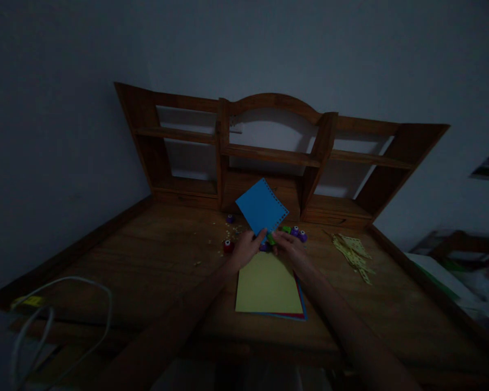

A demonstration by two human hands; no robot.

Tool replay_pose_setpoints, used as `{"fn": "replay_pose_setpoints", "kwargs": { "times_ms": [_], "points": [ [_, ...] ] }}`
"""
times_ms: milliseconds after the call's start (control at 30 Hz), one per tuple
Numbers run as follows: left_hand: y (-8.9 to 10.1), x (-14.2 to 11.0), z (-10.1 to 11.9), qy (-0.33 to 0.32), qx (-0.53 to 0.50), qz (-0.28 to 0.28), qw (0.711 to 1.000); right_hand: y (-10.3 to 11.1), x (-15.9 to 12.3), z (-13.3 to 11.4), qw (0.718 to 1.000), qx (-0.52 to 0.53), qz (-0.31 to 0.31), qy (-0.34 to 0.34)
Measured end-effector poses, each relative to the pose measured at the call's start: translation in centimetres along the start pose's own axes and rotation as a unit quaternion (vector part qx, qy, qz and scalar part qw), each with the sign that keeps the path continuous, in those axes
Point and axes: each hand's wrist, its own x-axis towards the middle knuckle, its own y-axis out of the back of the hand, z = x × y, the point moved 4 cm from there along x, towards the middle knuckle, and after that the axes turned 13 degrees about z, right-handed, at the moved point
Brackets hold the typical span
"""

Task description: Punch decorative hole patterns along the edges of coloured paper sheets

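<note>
A blue sheet of paper (261,205) is tilted up above the desk, with a row of punched holes along its right and lower edges. My left hand (249,247) pinches its bottom corner between thumb and fingers. Closed around a small green craft punch (271,239) at that same corner is my right hand (288,244). Below both hands lies a stack of paper with a yellow sheet (269,285) on top and red and blue edges showing beneath. A purple punch (264,246) is partly hidden behind my hands.
A red punch (227,246) and a purple punch (230,218) stand on the left among paper bits. Right of my hands are another green punch (286,230) and purple punches (299,233). Punched yellow strips (352,254) lie farther right. A white cable (106,293) loops at the left front. Wooden shelves (269,155) rise behind.
</note>
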Motion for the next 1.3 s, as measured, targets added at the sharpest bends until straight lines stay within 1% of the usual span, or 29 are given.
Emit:
{"fn": "replay_pose_setpoints", "kwargs": {
  "times_ms": [233,600,767,1000,1100,1233,1300],
  "points": [
    [0.0,0.1,-0.5,-0.006,0.002,0.018,1.000,0.0,0.3,0.4,0.999,0.029,-0.002,-0.015],
    [0.7,0.0,0.5,-0.008,0.006,0.051,0.999,0.0,0.0,0.2,0.999,0.030,-0.003,-0.023],
    [0.8,-0.1,0.7,-0.003,-0.003,0.051,0.999,0.0,-0.1,0.3,0.999,0.029,0.001,-0.042],
    [0.8,0.0,0.8,-0.021,0.014,0.051,0.998,0.0,0.1,0.6,0.998,0.038,-0.031,-0.027],
    [0.9,-0.1,1.0,-0.017,0.020,0.052,0.998,0.0,0.1,0.6,0.998,0.038,-0.037,-0.025],
    [1.0,-0.1,1.2,-0.018,0.017,0.048,0.999,0.1,0.3,0.7,0.998,0.040,-0.030,-0.027],
    [0.9,-0.1,1.1,-0.012,0.009,0.047,0.999,0.2,0.4,0.8,0.998,0.044,-0.018,-0.038]
  ]
}}
